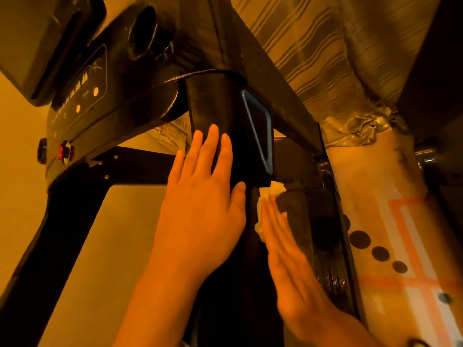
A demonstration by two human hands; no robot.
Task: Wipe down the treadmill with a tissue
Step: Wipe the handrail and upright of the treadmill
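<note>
A black treadmill (140, 78) fills the view, with its console at the upper left and a black upright post (225, 116) in the middle. My left hand (203, 196) lies flat and open against the left face of that post, fingers pointing up. My right hand (283, 244) presses a crumpled pale tissue (271, 190) flat against the post's right face, just below a blue triangular trim (260, 131). Most of the tissue is hidden under the fingers.
Console buttons and a red safety key (65, 151) sit at the left. A striped curtain (313, 46) hangs behind, tied at the right. A rolled mat with black dots and orange lines (390, 234) stands right of the treadmill. A dark cup holder (144, 31) opens above.
</note>
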